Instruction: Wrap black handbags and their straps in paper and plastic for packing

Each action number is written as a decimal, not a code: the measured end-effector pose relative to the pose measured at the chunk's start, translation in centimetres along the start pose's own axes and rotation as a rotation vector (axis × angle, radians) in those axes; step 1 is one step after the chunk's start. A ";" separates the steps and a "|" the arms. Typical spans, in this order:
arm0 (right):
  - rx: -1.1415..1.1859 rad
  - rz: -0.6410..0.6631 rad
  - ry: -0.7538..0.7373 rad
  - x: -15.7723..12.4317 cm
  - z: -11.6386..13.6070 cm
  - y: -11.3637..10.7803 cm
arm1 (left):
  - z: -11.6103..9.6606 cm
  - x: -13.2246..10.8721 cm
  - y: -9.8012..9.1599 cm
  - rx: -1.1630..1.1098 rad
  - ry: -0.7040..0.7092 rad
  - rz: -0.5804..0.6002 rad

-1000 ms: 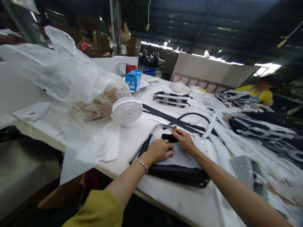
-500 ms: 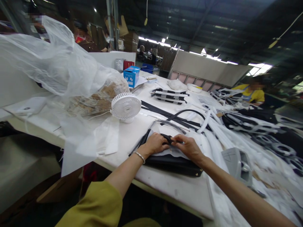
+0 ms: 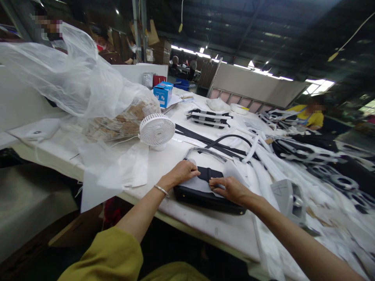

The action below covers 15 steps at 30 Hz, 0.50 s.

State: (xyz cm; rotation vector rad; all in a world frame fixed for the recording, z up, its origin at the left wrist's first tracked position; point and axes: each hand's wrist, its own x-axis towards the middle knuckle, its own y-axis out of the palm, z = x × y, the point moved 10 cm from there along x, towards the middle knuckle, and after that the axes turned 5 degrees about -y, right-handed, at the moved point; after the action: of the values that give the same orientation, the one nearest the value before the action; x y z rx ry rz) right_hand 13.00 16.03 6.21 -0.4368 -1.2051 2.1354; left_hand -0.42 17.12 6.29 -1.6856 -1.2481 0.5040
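A black handbag (image 3: 211, 202) lies on the white table before me, with a white protective sheet (image 3: 190, 186) spread over its front. My left hand (image 3: 185, 171) is closed at the left edge of the bag's black flap (image 3: 216, 173), fingers curled; a piece of white sheet shows just behind them. My right hand (image 3: 230, 188) has its thumb and fingers pinched at the lower end of the short black strap on the flap. The fingertips partly hide the strap end. A handle in clear wrapping (image 3: 205, 150) arches behind the bag.
A small white fan (image 3: 157, 130) stands left of the bag. Black straps (image 3: 202, 137) lie behind. A tape dispenser (image 3: 288, 201) and white-wrapped strips (image 3: 269, 175) crowd the right. Plastic sheeting (image 3: 99, 86) piles up at left. A co-worker in yellow (image 3: 309, 115) sits far right.
Both hands were close together at the flap's centre; my left hand has moved left to the flap's edge. The flap now lies flatter, its strap visible. My right hand is slightly lower.
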 end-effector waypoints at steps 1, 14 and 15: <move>0.011 0.060 -0.024 -0.2 0.3 0.4 | -0.2 -0.7 -0.9 -0.011 -0.021 -0.047; 0.247 -0.128 0.111 -1.6 -2.0 1.2 | -10.1 -6.0 2.9 0.215 0.112 -0.050; 0.235 -0.145 0.110 -1.8 -1.8 1.2 | -10.2 -5.8 3.4 0.226 0.130 -0.022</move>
State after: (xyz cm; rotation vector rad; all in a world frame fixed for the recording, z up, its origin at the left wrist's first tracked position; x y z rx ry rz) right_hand 14.87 15.52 4.16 -0.3465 -0.8845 2.0678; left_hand 6.76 7.33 7.01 -1.4890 -1.0730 0.4947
